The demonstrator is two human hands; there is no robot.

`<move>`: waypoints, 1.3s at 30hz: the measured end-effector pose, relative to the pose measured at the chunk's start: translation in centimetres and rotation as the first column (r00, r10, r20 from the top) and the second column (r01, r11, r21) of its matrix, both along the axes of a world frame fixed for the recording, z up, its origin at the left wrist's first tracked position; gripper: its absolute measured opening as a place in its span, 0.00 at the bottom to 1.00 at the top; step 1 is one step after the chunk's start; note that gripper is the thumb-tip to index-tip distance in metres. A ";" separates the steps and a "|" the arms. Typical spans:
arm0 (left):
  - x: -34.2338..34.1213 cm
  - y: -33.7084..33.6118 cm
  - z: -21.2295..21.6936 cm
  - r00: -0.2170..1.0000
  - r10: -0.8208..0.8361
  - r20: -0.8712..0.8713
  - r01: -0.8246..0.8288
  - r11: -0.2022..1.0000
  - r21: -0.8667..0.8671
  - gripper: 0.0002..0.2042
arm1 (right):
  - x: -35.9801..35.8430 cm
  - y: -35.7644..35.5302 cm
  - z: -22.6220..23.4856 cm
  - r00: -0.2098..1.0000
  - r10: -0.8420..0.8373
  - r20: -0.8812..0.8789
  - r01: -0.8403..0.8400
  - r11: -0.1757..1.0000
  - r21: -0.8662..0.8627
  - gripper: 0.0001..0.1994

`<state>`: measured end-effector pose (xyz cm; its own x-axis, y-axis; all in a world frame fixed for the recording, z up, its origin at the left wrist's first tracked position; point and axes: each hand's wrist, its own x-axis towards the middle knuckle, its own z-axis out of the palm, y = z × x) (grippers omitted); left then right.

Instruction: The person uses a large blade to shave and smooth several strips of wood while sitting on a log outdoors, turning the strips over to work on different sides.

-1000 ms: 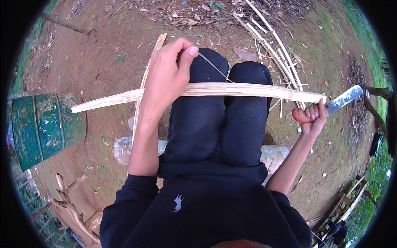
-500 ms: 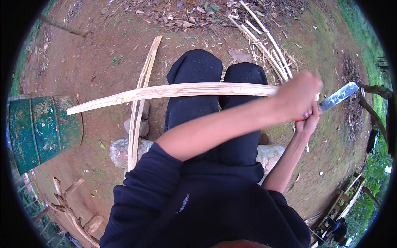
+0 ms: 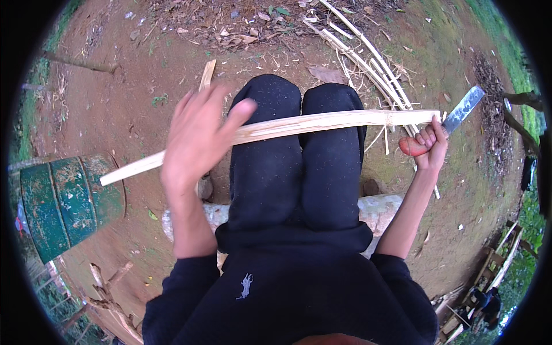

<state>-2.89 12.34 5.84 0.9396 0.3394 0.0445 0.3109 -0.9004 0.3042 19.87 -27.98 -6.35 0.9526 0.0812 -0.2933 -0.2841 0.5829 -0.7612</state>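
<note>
A long pale split bamboo strip (image 3: 322, 122) lies across my thighs, its left end reaching toward the green drum. My left hand (image 3: 198, 135), slightly blurred, is over the strip's left part with thumb and fingers apart. Whether it touches the strip I cannot tell. My right hand (image 3: 428, 146) is closed around the red handle of a knife (image 3: 463, 109), whose broad blade points up and to the right. The strip's right end rests at the fingers of this hand, next to the blade.
Under my legs is a pale log (image 3: 379, 211). Another strip (image 3: 208, 73) shows behind my left hand, mostly hidden. Several split strips (image 3: 368, 66) lie on the ground ahead to the right. The green metal drum (image 3: 69, 201) is at the left, above rough branches (image 3: 106, 293).
My left hand has moved from beside my right hand at the strip's right end to its left part, fingers now spread. The strip's right end shows uncovered. The knife stays in my right hand.
</note>
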 end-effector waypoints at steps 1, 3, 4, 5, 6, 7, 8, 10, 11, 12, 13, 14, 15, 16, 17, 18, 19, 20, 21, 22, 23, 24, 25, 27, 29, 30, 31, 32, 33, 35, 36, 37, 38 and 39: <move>-1.3 0.8 0.4 0.987 0.084 -0.136 -0.081 0.996 0.026 0.28 | 0.4 0.2 -0.2 1.000 0.020 -0.009 -0.020 1.000 0.009 0.08; -1.9 1.9 1.0 0.824 0.141 -0.548 -0.256 0.956 -0.140 0.26 | 0.3 0.4 -1.0 0.999 0.012 -0.042 -0.012 1.000 0.010 0.09; -2.7 2.5 0.3 0.869 -0.026 -0.494 -0.125 0.955 -0.270 0.25 | 0.4 0.9 -1.1 0.998 0.005 -0.064 -0.005 1.000 0.001 0.09; -3.5 3.4 -1.0 0.890 -0.194 -0.414 0.020 0.921 -0.389 0.23 | 0.5 1.2 -1.1 0.997 -0.007 -0.083 0.006 1.000 -0.010 0.09; -4.2 4.0 -1.9 0.882 -0.354 -0.311 0.170 0.856 -0.489 0.22 | 0.1 1.4 -1.5 0.997 -0.036 -0.073 0.033 0.998 -0.049 0.12; -4.2 3.8 -2.1 0.890 -0.339 -0.304 0.145 0.844 -0.516 0.21 | -0.6 2.1 -1.1 0.992 -0.083 -0.091 0.074 0.992 -0.104 0.14; -4.2 3.2 -2.2 0.896 -0.331 -0.296 0.126 0.829 -0.544 0.19 | -1.8 3.0 -0.3 0.985 -0.138 -0.107 0.120 0.980 -0.161 0.16; -3.4 1.5 -2.5 0.921 -0.297 -0.251 0.085 0.784 -0.614 0.14 | -3.8 3.4 -0.3 0.974 -0.220 -0.061 0.195 0.940 -0.280 0.25; -2.7 0.5 -2.4 0.919 -0.283 -0.275 0.047 0.770 -0.636 0.15 | -4.8 3.3 -0.4 0.969 -0.248 -0.020 0.226 0.912 -0.342 0.25; -2.0 -0.5 -2.2 0.914 -0.273 -0.300 0.010 0.754 -0.657 0.15 | -5.9 3.5 -0.3 0.961 -0.275 0.023 0.261 0.878 -0.402 0.26; -1.0 -1.6 -2.1 0.908 -0.270 -0.322 -0.021 0.736 -0.677 0.15 | -6.9 3.4 0.0 0.950 -0.304 0.071 0.302 0.836 -0.459 0.26; -0.1 -2.7 -2.2 0.909 -0.279 -0.309 -0.025 0.704 -0.710 0.15 | -7.7 3.4 0.5 0.949 -0.292 0.120 0.309 0.783 -0.539 0.25; 0.7 -3.8 -2.3 0.912 -0.284 -0.295 -0.043 0.651 -0.758 0.15 | -8.7 3.3 0.6 0.952 -0.246 0.182 0.306 0.757 -0.577 0.21; 1.7 -4.9 -2.1 0.915 -0.288 -0.282 -0.060 0.594 -0.802 0.15 | -9.6 3.0 0.9 0.970 -0.174 0.167 0.241 0.732 -0.637 0.18; 2.6 -6.0 -2.2 0.917 -0.297 -0.268 -0.074 0.534 -0.843 0.15 | -10.4 2.4 1.0 0.983 -0.109 0.148 0.182 0.697 -0.694 0.17; 3.6 -7.0 -2.7 0.920 -0.313 -0.236 -0.042 0.519 -0.853 0.16 | -10.8 1.6 -0.5 0.973 -0.025 0.230 0.204 0.561 -0.802 0.15; 4.7 -7.8 -3.4 0.921 -0.315 -0.231 -0.020 0.552 -0.833 0.16 | -11.3 0.7 -1.7 0.955 0.068 0.290 0.239 0.405 -0.883 0.14; 5.7 -8.5 -4.3 0.924 -0.310 -0.225 -0.002 0.585 -0.811 0.17 | -11.9 1.5 -0.5 0.927 0.193 0.321 0.256 0.301 -0.919 0.13; 6.5 -9.2 -5.0 0.928 -0.302 -0.219 0.015 0.617 -0.787 0.17 | -12.6 2.7 0.6 0.888 0.320 0.329 0.279 0.193 -0.941 0.12; 7.1 -9.8 -5.4 0.933 -0.284 -0.222 0.011 0.639 -0.769 0.18 | -13.0 3.0 0.5 0.884 0.376 0.279 0.261 0.099 -0.960 0.11; 7.3 -10.2 -5.5 0.933 -0.267 -0.240 0.016 0.699 -0.715 0.18 | -13.4 3.2 0.0 0.877 0.429 0.219 0.239 0.006 -0.971 0.09; 7.5 -10.5 -5.6 0.935 -0.246 -0.257 0.019 0.755 -0.655 0.18 | -13.6 3.3 -0.2 0.866 0.476 0.152 0.218 -0.087 -0.972 0.08; 7.4 -10.7 -5.7 0.935 -0.221 -0.276 0.018 0.808 -0.588 0.18 | -13.8 3.6 -0.5 0.861 0.487 0.149 0.245 -0.141 -0.959 0.08; 7.3 -11.1 -5.7 0.954 -0.179 -0.242 0.027 0.851 -0.524 0.17 | -13.7 4.1 -1.0 0.847 0.513 0.138 0.298 -0.244 -0.923 0.07; 7.0 -11.2 -5.4 0.967 -0.129 -0.220 0.009 0.880 -0.474 0.18 | -13.5 5.2 -0.3 0.833 0.537 0.129 0.282 -0.213 -0.935 0.06; 6.8 -11.3 -5.3 0.971 -0.107 -0.215 -0.005 0.886 -0.464 0.18 | -13.5 5.7 0.0 0.820 0.558 0.126 0.285 -0.206 -0.936 0.06; 6.7 -11.5 -5.2 0.975 -0.091 -0.204 -0.012 0.890 -0.455 0.18 | -13.3 5.9 0.2 0.808 0.575 0.127 0.291 -0.203 -0.935 0.06; 6.6 -11.5 -5.1 0.977 -0.087 -0.196 -0.008 0.897 -0.443 0.17 | -12.9 5.9 -0.2 0.793 0.595 0.129 0.297 -0.193 -0.935 0.06; 6.4 -11.6 -4.9 0.979 -0.084 -0.188 -0.005 0.902 -0.431 0.17 | -12.4 5.6 -0.9 0.778 0.614 0.132 0.303 -0.183 -0.935 0.07; 6.3 -11.7 -5.0 0.985 -0.085 -0.152 0.016 0.911 -0.411 0.16 | -11.3 4.8 -2.4 0.756 0.635 0.157 0.332 -0.164 -0.929 0.07; 6.4 -11.9 -5.4 0.989 -0.088 -0.123 0.032 0.915 -0.403 0.16 | -10.6 4.1 -3.3 0.748 0.638 0.182 0.355 -0.154 -0.922 0.07; 6.7 -12.1 -5.7 0.992 -0.089 -0.094 0.045 0.919 -0.391 0.16 | -10.0 3.7 -4.0 0.738 0.643 0.207 0.380 -0.141 -0.914 0.08; 7.0 -12.2 -5.8 0.991 -0.101 -0.092 0.061 0.929 -0.364 0.16 | -9.6 3.7 -4.4 0.752 0.628 0.200 0.372 -0.154 -0.915 0.06; 7.3 -12.1 -5.7 0.990 -0.104 -0.095 0.064 0.933 -0.355 0.16 | -9.4 4.0 -4.9 0.748 0.626 0.221 0.390 -0.146 -0.909 0.07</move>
